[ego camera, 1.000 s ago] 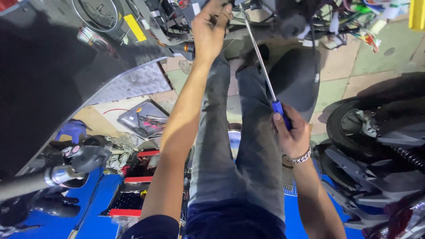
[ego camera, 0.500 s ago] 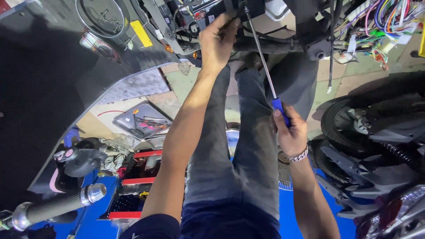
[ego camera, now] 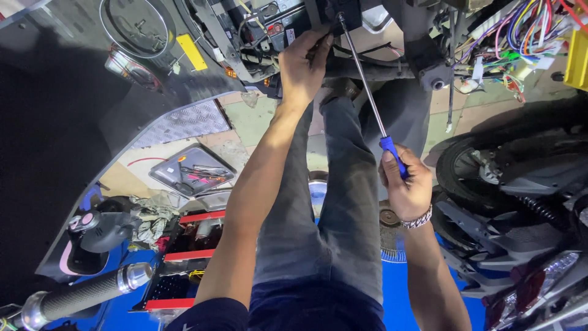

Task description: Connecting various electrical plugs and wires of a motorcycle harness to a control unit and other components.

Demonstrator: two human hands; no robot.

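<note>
My right hand [ego camera: 405, 182] grips the blue handle of a long screwdriver [ego camera: 366, 83]. Its thin steel shaft slants up and left, and the tip meets the dark exposed scooter frame [ego camera: 269, 34] at the top. My left hand [ego camera: 301, 64] reaches up there too, fingers pressed on the black parts just left of the shaft tip. A metal bracelet sits on my right wrist. My grey-trousered legs stretch out below both arms.
A bundle of coloured wires [ego camera: 520, 30] hangs at the top right. A second scooter's rear wheel [ego camera: 484, 175] fills the right side. A tray of tools [ego camera: 193, 170] lies on the floor, a red tool box [ego camera: 184, 263] and a handlebar grip [ego camera: 79, 297] at the lower left.
The view has shifted, so the frame and both hands sit lower in the picture. My left hand stays at the screwdriver tip and my right hand keeps its grip on the handle.
</note>
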